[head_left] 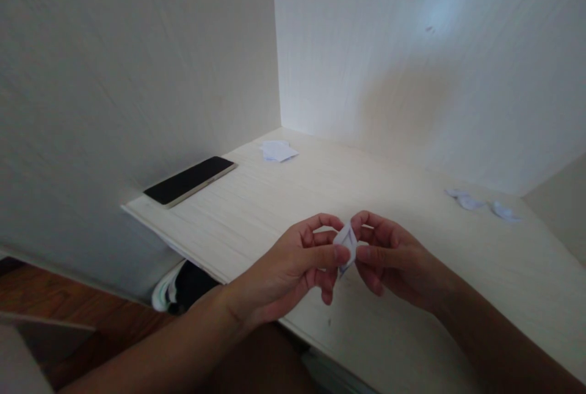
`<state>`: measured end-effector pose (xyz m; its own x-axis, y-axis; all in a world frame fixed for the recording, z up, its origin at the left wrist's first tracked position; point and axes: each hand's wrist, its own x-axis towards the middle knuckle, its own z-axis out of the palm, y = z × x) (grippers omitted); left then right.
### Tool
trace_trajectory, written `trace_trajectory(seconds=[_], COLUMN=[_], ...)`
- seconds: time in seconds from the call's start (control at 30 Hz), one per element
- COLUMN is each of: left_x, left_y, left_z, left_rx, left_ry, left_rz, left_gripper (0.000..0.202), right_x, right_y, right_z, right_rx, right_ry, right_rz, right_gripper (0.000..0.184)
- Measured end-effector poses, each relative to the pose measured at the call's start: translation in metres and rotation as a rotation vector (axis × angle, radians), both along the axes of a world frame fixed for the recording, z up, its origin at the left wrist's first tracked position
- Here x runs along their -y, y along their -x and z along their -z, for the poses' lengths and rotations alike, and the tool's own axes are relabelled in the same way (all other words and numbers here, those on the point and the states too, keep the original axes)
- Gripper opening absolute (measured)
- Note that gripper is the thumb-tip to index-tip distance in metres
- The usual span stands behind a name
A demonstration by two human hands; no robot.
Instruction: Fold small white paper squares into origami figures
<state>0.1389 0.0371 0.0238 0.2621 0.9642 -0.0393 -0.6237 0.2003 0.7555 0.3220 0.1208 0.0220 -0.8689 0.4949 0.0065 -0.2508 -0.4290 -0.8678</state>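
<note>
At lower center, the left hand (293, 269) and right hand (394, 259) pinch 1 small folded paper (347, 241), seemingly light, flimsy, best gripped at its edges.

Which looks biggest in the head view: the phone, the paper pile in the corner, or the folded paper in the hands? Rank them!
1. Phone, clearly largest.
2. Paper pile and folded paper look about alike; the folded one is nearer and partly hidden by fingers, so unranked.
</note>
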Motion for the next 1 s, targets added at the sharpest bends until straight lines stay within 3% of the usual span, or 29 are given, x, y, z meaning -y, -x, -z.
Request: trace_trajectory(seconds=[0.33, 0.67, 1.0], left_x=[-0.003, 0.004, 0.006], left_y=[0.003, -0.001, -0.004], left_z=[-0.001, -0.013, -0.008], left_rx=[-0.21, -0.737, -1.075], left_ry=[-0.126, -0.247, -0.524], left_rz=[0.004, -0.272, -0.473], left_gripper=[0.018, 0.024, 0.01], right_x=[0.006, 0.007, 0.007], right_y=[0.006, 0.008, 0.01], right_z=[-0.002, 0.002, 0.003], right_rx=[0.092, 0.076, 0.05], right_ry=[-0.022, -0.084, -0.125], right_rz=[0.1, 0.13, 0.186], right_gripper=[0.02, 0.018, 0.016])
